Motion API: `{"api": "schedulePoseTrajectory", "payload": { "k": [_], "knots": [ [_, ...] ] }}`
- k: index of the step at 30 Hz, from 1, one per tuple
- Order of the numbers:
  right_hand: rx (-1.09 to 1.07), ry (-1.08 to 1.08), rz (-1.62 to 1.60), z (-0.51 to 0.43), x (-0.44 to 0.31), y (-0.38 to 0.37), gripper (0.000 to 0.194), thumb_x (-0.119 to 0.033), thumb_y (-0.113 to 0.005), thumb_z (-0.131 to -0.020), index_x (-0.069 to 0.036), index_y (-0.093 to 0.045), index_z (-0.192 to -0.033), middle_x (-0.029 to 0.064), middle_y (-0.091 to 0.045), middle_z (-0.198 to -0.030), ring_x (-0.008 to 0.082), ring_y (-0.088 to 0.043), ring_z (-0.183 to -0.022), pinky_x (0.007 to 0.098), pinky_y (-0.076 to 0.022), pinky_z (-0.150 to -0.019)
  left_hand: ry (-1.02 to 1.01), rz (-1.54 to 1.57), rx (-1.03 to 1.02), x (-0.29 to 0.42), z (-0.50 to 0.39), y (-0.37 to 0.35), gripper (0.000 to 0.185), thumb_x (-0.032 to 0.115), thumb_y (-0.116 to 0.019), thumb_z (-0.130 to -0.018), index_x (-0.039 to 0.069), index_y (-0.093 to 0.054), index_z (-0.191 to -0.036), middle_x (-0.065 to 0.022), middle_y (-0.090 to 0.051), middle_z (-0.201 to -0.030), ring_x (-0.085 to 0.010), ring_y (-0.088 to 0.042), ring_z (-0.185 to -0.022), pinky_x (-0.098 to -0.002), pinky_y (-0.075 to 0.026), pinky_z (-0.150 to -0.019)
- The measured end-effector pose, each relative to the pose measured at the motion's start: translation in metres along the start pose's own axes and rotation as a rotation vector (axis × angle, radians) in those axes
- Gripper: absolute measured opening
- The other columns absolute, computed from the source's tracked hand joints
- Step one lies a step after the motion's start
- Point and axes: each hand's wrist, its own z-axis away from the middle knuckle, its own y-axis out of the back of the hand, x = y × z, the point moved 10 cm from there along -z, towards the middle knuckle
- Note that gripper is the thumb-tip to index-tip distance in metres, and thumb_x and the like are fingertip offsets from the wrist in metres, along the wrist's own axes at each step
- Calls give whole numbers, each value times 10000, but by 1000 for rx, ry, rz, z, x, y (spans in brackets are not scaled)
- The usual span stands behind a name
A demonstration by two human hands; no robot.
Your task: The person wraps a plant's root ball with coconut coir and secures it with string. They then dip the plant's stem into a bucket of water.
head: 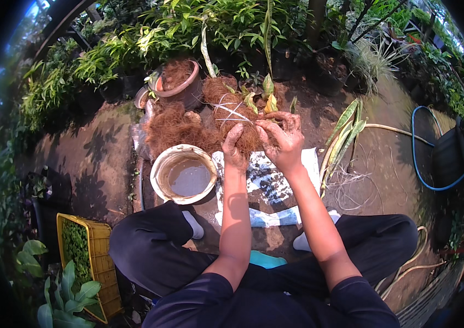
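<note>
A brown coconut-fibre bundle (226, 98) is held up before me, wrapped with crossing turns of white plastic string (232, 110). My left hand (234, 148), smeared with soil, grips its lower end with the thumb along the near side. At the bundle's right side, my right hand (283, 139) pinches the string between thumb and fingers. Short variegated leaves (269, 87) rise just beyond that hand. Loose coconut fibre (178, 129) lies in a heap to the left. Beneath my forearms is a soil-strewn white plastic sack (308, 164).
A round basin (161, 184) holds murky water. Fibre fills a clay pot (193, 82). Cut snake-plant leaves (340, 139) and tangled string (351, 186) lie right. A blue hose (414, 156) curves farther right. A yellow crate (102, 262) of greenery stands left. Potted plants line the back.
</note>
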Motion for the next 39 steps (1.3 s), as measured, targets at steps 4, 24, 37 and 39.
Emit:
{"api": "schedulePoseTrajectory", "payload": {
  "k": [4,24,37,39],
  "knots": [
    [-102,32,20,3,0,-6,186,-73,-750,-752,-69,-729,-937,111,-652,-851,279,-608,-811,380,-452,-733,-75,-151,109,3,-6,19,288,214,-616,-865,-19,-620,-1033,-142,-667,-913,-251,-651,-811,-368,-533,-768],
    [-428,-1174,-1261,71,64,-78,210,-222,-672,-940,-52,-646,-1061,-86,-560,-796,9,-442,-640,193,-340,-556,57,-104,-173,6,4,-38,713,311,-601,-836,-110,-408,-1379,-244,-491,-1402,-315,-529,-1257,-425,-390,-1098],
    [-636,-1196,-992,82,82,-80,96,-146,-646,-939,-52,-630,-948,-48,-591,-865,59,-540,-775,232,-457,-692,3,-177,-151,-7,5,-22,758,302,-657,-777,-42,-398,-1402,-226,-514,-1353,-395,-400,-1365,-489,-389,-1107],
    [-550,-1233,-980,81,85,-78,117,-153,-640,-945,-41,-611,-956,-33,-591,-895,72,-555,-795,241,-475,-728,-34,-265,-80,-6,3,-9,615,215,-656,-797,-40,-478,-1328,-213,-596,-1230,-361,-563,-1191,-458,-512,-970]
  ]
}}
